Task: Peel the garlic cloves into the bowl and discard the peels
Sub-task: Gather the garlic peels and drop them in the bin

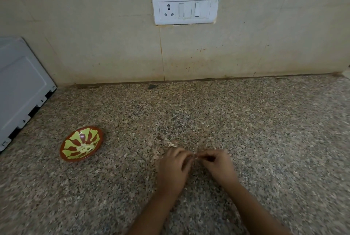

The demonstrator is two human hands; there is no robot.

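I record both hands low and centre over the speckled brown granite countertop. The left hand and right hand meet at the fingertips, and both pinch one small reddish-brown garlic clove between them, just above the stone.

Room to move: the counter lies open to the right of the hands and behind them as far as the beige tiled wall, where the seam marks the far edge. A white switch-and-socket plate sits on that wall, well above the surface. On the left a white metal appliance panel bounds the counter at an angle.

The round brown bowl with green petal pattern stands left of the hands, well apart from them and near the panel. It holds a small heap of pale peeled cloves. A pale scrap of peel lies on the stone just beyond the left hand.

Orientation: the held clove appears to lie roughly left to right between the fingertips. Most of it is covered, so I cannot tell which end points where.
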